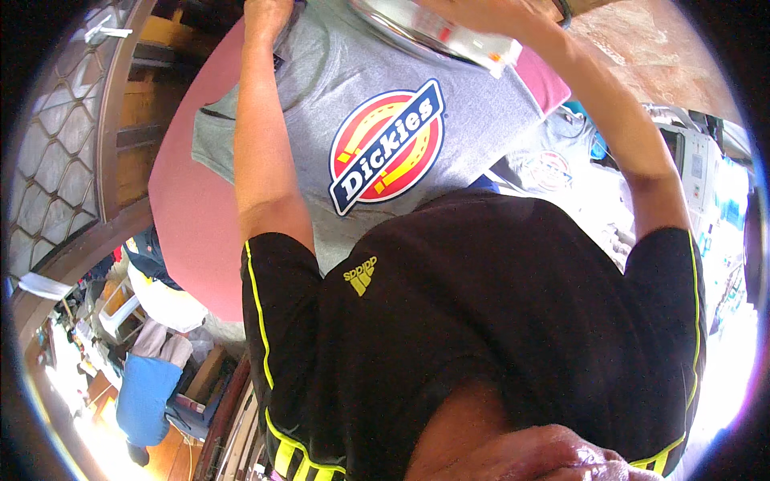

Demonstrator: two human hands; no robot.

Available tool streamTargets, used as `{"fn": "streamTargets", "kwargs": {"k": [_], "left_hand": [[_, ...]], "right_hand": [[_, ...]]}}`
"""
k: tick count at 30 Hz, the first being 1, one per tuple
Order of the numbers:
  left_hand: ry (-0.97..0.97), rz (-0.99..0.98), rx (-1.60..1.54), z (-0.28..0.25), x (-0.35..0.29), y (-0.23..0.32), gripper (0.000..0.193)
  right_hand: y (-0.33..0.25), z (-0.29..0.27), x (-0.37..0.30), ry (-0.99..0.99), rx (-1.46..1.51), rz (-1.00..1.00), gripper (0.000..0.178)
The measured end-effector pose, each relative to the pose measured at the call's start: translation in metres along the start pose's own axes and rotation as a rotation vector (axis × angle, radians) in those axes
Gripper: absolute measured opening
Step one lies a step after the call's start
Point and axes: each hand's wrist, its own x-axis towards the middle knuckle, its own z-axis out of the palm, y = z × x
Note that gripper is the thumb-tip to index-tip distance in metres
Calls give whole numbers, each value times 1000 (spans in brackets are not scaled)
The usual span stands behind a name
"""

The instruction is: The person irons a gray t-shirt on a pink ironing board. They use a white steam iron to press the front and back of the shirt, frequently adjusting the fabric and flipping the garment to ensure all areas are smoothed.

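Note:
A grey T-shirt (481,104) with a large round red, white, yellow and blue print lies spread over a pink-covered board (188,216). At the top edge of the view, my right hand (473,12) is closed over an iron (469,44) with a metal rim and a pale translucent body. The iron rests on the shirt above the print; its upper part and some of my fingers are cut off. My left hand (269,18) is down at the shirt's far left part, with its fingers cropped by the frame and hidden.
A dark wooden frame with a metal lattice (60,152) stands at the left. Another grey printed shirt (553,160) lies to the right, near a pale machine (696,168). At the lower left are a white stool (122,313) and a person in blue (148,397).

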Motion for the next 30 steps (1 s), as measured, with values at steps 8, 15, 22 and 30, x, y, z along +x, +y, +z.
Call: {"fn": "streamTargets", "kwargs": {"k": [8,15,22,30], "left_hand": [[-180,-56,-16,-18,9,42,29],[-144,-96,-103,-20,6,35,19],[-156,-133,-168,-19,11,40,17],[-147,-192,-131,-20,9,41,19]], "right_hand": [[-61,-88,-174,-158,66,504,36],[-67,-82,-186,-75,134,658,37],[-57,-74,-150,-26,134,528,36],[-27,-26,-25,127,-63,47,38]]}}
